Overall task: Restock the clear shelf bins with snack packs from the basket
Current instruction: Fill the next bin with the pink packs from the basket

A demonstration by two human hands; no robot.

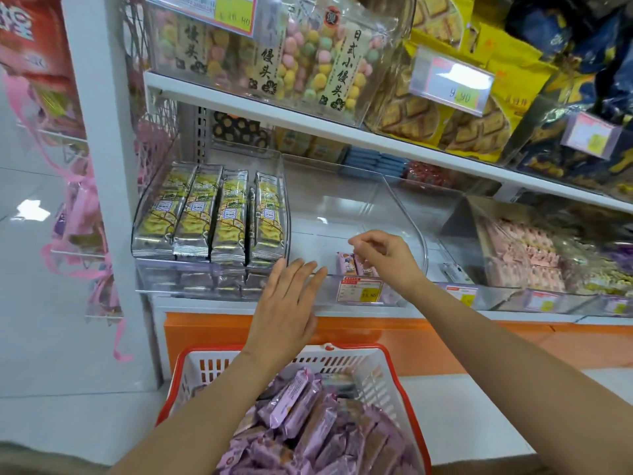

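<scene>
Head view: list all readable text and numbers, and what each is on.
"日式小馒头": label on the pastel-ball bag
"16.80": top-shelf price tag
"9.90": hanging price tag by the waffle biscuits
"15.80", faint: bin tag on the middle clear bin
Too blurred: basket packs, yellow packs, right-hand tags

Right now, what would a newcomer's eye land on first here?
The red-rimmed basket at the bottom, heaped with purple snack packs, set against the nearly empty clear bin mid-shelf. Only two small pink packs sit at its front, by the right hand. Left of it stand tight rows of yellow packs, and the left hand reaches flat toward the empty bin's front edge.
</scene>
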